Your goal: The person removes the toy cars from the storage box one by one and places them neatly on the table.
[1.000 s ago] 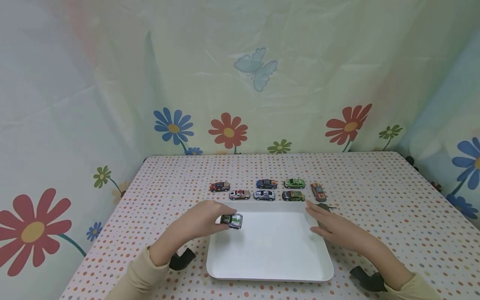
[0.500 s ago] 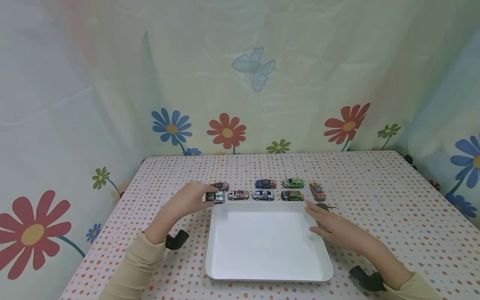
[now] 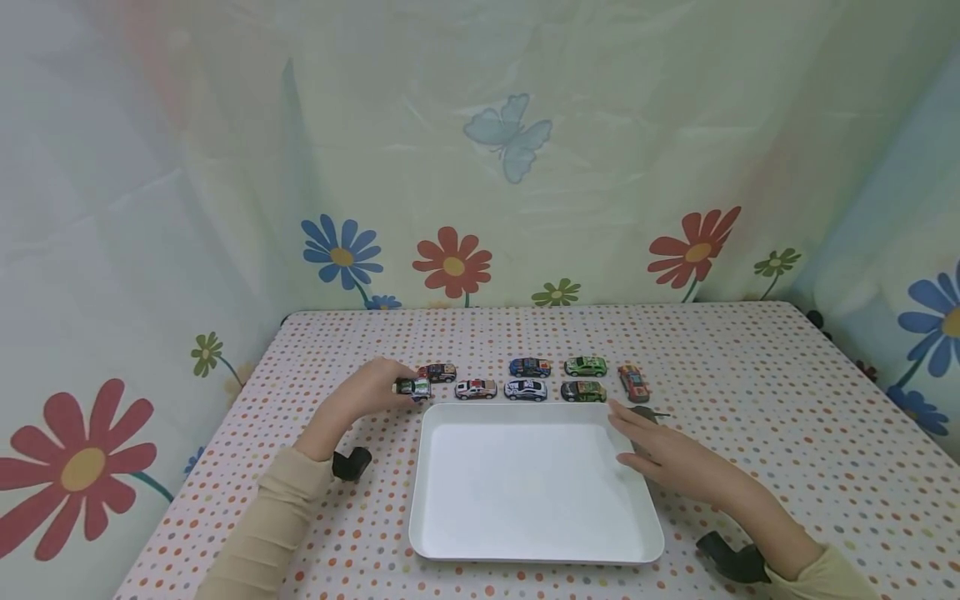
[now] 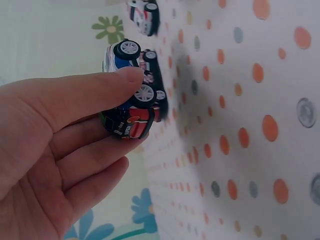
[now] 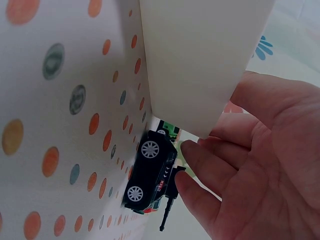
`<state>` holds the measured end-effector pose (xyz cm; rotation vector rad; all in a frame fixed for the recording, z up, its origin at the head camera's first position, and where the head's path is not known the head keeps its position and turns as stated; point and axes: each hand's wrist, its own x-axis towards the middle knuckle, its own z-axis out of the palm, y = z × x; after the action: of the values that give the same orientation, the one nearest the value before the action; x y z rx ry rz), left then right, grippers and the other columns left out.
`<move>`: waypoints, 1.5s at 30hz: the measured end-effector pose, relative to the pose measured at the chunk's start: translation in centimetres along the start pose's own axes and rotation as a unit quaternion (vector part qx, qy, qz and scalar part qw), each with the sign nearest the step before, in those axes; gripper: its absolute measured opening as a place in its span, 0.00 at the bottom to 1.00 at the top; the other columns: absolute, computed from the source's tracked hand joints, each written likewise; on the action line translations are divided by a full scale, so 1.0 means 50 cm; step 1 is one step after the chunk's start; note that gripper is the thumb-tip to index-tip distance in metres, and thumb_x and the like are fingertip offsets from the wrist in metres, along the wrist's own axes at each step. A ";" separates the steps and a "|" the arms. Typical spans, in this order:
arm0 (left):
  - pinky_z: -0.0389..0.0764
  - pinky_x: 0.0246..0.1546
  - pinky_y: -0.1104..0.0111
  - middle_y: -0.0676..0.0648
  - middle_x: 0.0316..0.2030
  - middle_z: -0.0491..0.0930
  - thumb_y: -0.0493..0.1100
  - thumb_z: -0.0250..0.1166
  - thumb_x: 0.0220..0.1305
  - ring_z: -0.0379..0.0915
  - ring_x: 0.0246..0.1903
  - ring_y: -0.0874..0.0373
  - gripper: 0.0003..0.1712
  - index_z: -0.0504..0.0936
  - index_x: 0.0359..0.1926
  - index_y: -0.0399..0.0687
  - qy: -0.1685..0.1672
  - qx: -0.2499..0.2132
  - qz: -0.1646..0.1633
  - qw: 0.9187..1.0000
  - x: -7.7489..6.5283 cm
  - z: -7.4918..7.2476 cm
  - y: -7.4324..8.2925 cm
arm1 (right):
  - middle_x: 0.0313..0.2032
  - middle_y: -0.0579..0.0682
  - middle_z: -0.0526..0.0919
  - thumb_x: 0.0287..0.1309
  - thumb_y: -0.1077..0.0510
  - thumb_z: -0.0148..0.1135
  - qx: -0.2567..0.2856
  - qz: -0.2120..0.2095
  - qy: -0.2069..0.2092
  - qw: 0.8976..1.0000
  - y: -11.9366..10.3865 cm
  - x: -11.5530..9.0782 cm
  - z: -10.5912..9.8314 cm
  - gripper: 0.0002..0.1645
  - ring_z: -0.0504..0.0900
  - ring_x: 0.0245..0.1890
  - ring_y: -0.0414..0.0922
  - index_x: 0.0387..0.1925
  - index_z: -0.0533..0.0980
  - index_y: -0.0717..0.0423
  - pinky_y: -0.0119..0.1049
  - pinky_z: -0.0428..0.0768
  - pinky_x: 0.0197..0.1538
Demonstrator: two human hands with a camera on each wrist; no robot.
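Beyond the tray's far left corner, my left hand (image 3: 366, 390) pinches a small toy car (image 3: 416, 388) between thumb and fingers. In the left wrist view the toy car (image 4: 131, 122) shows white wheels and a dark and red end, held close over the table; the thumb hides part of its side. My right hand (image 3: 678, 458) lies with loosely straight fingers at the far right corner of the white tray (image 3: 536, 553). A dark toy armoured vehicle (image 5: 152, 167) with a gun barrel stands just by those fingertips in the right wrist view.
Behind the tray stand several toy cars in two rough rows, among them a white and red car (image 3: 476, 389), a white car (image 3: 526, 389), a blue car (image 3: 530, 367) and a green car (image 3: 586, 367). An orange-red car (image 3: 633, 383) points another way at their right end.
My left hand has carried the toy car from over the tray's far left part, away and left, to beyond its corner, and lowered it beside the other cars. The right hand stays put.
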<state>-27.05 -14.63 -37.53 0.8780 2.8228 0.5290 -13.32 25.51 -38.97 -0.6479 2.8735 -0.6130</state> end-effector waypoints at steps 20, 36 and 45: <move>0.75 0.49 0.59 0.44 0.45 0.80 0.38 0.72 0.51 0.75 0.46 0.51 0.21 0.82 0.48 0.41 -0.028 0.039 -0.048 0.998 0.016 0.039 -0.003 | 0.67 0.67 0.53 0.62 0.54 0.59 0.001 0.012 -0.007 1.000 0.000 0.007 0.003 0.37 0.63 0.60 0.64 0.65 0.60 0.70 0.55 0.71 0.54; 0.74 0.50 0.59 0.42 0.50 0.78 0.41 0.68 0.57 0.73 0.50 0.49 0.24 0.77 0.56 0.42 -0.040 0.084 -0.053 0.994 0.008 0.050 -0.004 | 0.67 0.67 0.53 0.62 0.54 0.58 -0.003 0.009 -0.007 1.000 0.004 0.022 0.007 0.36 0.64 0.60 0.64 0.65 0.60 0.70 0.55 0.71 0.53; 0.73 0.51 0.58 0.42 0.51 0.77 0.40 0.68 0.58 0.72 0.51 0.49 0.26 0.76 0.58 0.42 -0.028 0.075 -0.031 0.996 -0.004 0.056 -0.011 | 0.67 0.68 0.53 0.62 0.54 0.59 0.006 0.002 -0.009 1.000 0.002 0.028 0.007 0.37 0.64 0.60 0.64 0.65 0.60 0.71 0.54 0.71 0.53</move>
<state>-26.53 -14.37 -40.33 0.8125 2.8576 0.2835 -14.53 24.87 -39.36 -0.6422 2.8513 -0.6214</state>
